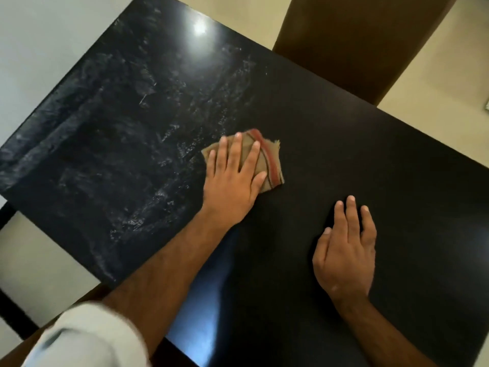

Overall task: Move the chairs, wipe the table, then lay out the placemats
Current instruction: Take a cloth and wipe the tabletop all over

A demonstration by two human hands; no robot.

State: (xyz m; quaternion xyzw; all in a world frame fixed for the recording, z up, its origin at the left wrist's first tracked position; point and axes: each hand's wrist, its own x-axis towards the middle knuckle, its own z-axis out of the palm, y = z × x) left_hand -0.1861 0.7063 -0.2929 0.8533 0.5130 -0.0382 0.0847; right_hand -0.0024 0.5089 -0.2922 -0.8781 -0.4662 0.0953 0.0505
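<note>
A glossy black table (344,144) fills most of the view. My left hand (232,178) lies flat on a folded tan cloth with red stripes (270,160) near the table's middle, fingers spread, pressing it down. Wet streaks and smears cover the table's left half (119,133); the right half looks dry and even. My right hand (346,250) rests palm down on the bare tabletop to the right and nearer to me, fingers apart, holding nothing. No placemats are in view.
A brown chair back (357,41) stands against the table's far edge at the upper right. Pale floor tiles (436,83) show beyond it. A dark frame or chair part (10,295) shows at the lower left beside the table edge.
</note>
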